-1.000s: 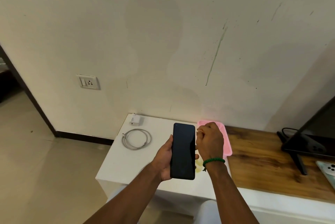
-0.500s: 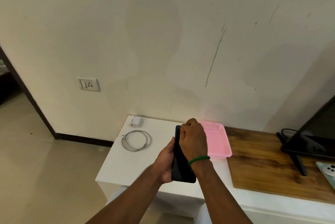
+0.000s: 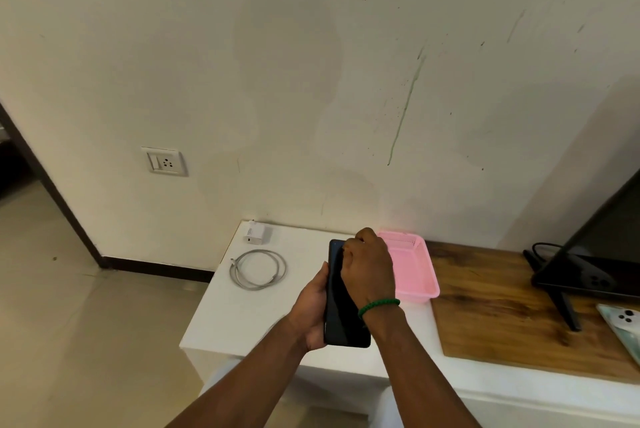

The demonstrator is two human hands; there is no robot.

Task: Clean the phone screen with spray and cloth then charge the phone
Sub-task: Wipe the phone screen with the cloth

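My left hand point(image 3: 310, 310) grips a black phone point(image 3: 341, 318) by its left edge, holding it upright above the white table point(image 3: 239, 323). My right hand point(image 3: 369, 268) is closed with its fingers pressed on the upper part of the dark screen. The cloth seen under that hand a moment ago is hidden beneath it. A coiled grey charging cable point(image 3: 258, 270) lies on the table to the left of the phone. Behind the cable sits a white charger adapter point(image 3: 254, 233). A wall socket point(image 3: 164, 161) is at the left. No spray bottle is in sight.
A pink plastic basket point(image 3: 415, 272) stands just right of my hands. Beyond it lies a wooden surface point(image 3: 491, 317) with a dark screen on a stand point(image 3: 595, 268) and a second, pale phone point(image 3: 623, 322) at the right edge. Tiled floor lies left of the table.
My right hand moved left from beside the phone onto its screen and now rests on the upper part. The pale cloth visible under it earlier is out of sight.
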